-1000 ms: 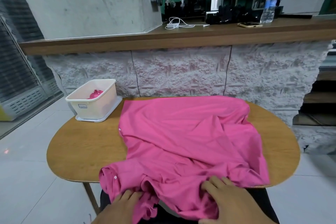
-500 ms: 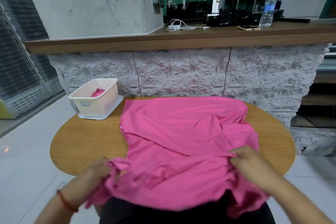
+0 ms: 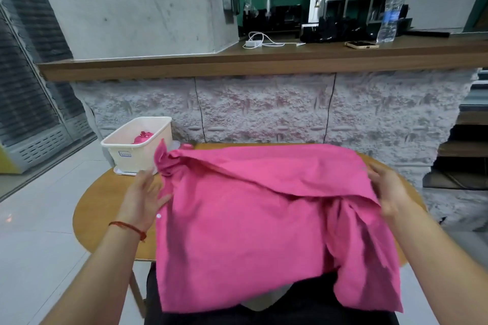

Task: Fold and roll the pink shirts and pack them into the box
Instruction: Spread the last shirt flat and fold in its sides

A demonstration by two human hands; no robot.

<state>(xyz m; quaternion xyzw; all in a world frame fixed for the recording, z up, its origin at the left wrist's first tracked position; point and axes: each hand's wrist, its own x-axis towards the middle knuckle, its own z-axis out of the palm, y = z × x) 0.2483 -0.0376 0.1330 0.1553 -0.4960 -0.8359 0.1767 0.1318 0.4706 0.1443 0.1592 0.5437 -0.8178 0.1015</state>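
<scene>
A pink shirt is spread across the round wooden table, with its near part hanging over the front edge onto my lap. Its bunched collar end sticks up at the far left. My left hand is at the shirt's left edge, fingers spread and straight, thumb touching the fabric. My right hand is against the shirt's right edge, fingers straight too. A white plastic box stands at the table's far left corner with a rolled pink shirt inside.
A stone-faced counter with a wooden top runs just behind the table. On it lie a phone, a water bottle and a charger cable. Tiled floor lies to the left.
Both hands lifted the shirt's near part up and away from me and moved apart to its sides. The fabric now lies wider and flatter, and the fingers have opened.
</scene>
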